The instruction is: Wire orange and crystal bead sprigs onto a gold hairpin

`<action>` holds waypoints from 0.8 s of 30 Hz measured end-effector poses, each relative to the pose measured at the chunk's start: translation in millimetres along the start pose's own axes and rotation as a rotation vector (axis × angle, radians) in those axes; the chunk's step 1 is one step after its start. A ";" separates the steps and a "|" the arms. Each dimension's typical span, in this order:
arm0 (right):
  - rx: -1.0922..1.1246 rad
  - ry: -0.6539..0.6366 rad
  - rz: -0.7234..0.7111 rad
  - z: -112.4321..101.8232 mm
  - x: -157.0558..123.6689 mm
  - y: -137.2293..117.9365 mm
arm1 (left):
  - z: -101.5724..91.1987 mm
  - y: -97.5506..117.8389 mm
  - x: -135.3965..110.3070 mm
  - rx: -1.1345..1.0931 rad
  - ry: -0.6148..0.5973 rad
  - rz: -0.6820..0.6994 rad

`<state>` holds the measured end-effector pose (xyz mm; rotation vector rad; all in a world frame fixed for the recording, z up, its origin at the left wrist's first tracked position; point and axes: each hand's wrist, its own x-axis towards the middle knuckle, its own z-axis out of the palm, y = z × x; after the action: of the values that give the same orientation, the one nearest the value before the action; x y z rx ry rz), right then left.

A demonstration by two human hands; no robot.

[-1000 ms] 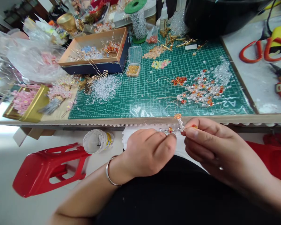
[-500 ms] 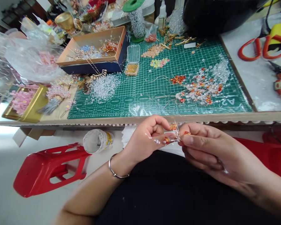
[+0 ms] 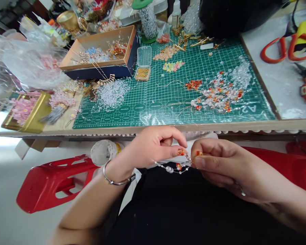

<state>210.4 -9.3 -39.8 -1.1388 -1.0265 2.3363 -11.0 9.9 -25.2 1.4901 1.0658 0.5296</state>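
Observation:
In the head view, a beaded wire with clear and orange beads point(image 3: 170, 169) runs between my hands, above my lap at the table edge. My right hand point(image 3: 219, 161) pinches it between thumb and forefinger, an orange bead point(image 3: 199, 153) showing at the tips. A thin wire end with a small clear bead point(image 3: 243, 194) sticks out below that palm. My left hand point(image 3: 158, 144), a silver bangle on its wrist, has bent fingers. Its thumb and forefinger tips close at another orange bead point(image 3: 181, 152); part of the wire sags below the thumb.
On the green cutting mat point(image 3: 142, 112) lie orange-and-clear beaded sprays point(image 3: 216, 95), loose clear beads point(image 3: 112, 93) and a small box of gold beads point(image 3: 142, 73). Behind are an open box point(image 3: 127, 64) and a wire spool point(image 3: 148, 23). Red-handled scissors point(image 3: 274, 51) lie right; a red stool point(image 3: 51, 180) stands below left.
My left hand has shifted left and its forefinger has come down toward the thumb. The beaded wire now sags lower beneath it. My right hand keeps its pinch, slightly further left.

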 end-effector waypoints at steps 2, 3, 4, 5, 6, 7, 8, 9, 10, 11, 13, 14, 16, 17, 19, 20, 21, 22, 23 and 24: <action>0.001 -0.045 0.049 0.2 0.7 -1.6 | -13.7 10.0 5.6 0.115 -0.124 -0.020; -0.008 -0.054 0.062 0.1 1.4 -2.0 | -19.2 16.5 8.1 0.178 -0.170 -0.027; -0.025 -0.053 0.069 -0.2 2.4 -2.1 | -23.3 23.7 9.9 0.260 -0.211 -0.033; -0.043 -0.052 0.077 -0.7 3.4 -1.8 | -25.6 31.1 10.9 0.346 -0.227 -0.020; -0.059 -0.050 0.085 -1.3 4.5 -1.3 | -26.0 38.2 11.0 0.434 -0.228 0.011; -0.074 -0.047 0.091 -2.1 5.5 -0.4 | -24.5 44.8 10.3 0.514 -0.203 0.047; -0.086 -0.045 0.094 -3.0 6.5 0.7 | -21.4 50.3 8.7 0.586 -0.163 0.092; -0.099 -0.040 0.093 -3.8 7.2 1.9 | -17.2 54.6 6.6 0.646 -0.120 0.136; -0.111 -0.034 0.085 -4.6 7.8 3.1 | -12.3 57.4 4.1 0.697 -0.083 0.170; -0.123 -0.024 0.075 -5.3 8.3 4.1 | -7.2 58.9 1.4 0.735 -0.060 0.198; -0.137 0.000 0.051 -6.0 8.7 5.3 | 2.2 58.5 -3.6 0.758 -0.037 0.237; -0.134 0.009 0.037 -6.1 8.7 5.3 | 5.9 57.2 -5.9 0.747 -0.026 0.250; -0.096 0.014 0.021 -6.0 7.8 4.2 | 10.7 54.3 -10.2 0.702 -0.006 0.265; -0.064 0.012 0.023 -5.9 7.0 3.2 | 11.8 53.1 -12.6 0.682 -0.001 0.269; 0.008 0.016 0.031 -5.7 5.2 0.7 | 11.9 51.6 -17.9 0.665 -0.019 0.274; 0.039 0.021 0.033 -5.5 4.5 -0.4 | 11.2 51.1 -20.9 0.671 -0.031 0.278; 0.060 0.026 0.032 -5.3 4.0 -1.4 | 10.2 50.4 -23.9 0.684 -0.037 0.283; 0.079 0.029 0.030 -5.0 4.0 -2.2 | 9.1 49.5 -26.9 0.701 -0.034 0.287; 0.093 0.029 0.029 -4.6 4.2 -2.7 | 8.0 48.3 -29.7 0.717 -0.025 0.292; 0.106 0.024 0.031 -4.2 4.7 -3.1 | 6.8 46.6 -32.1 0.729 -0.011 0.294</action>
<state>210.7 -2.6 -41.8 -1.1476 -0.8717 2.3648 -6.1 -16.8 24.9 2.3101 1.0920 0.3399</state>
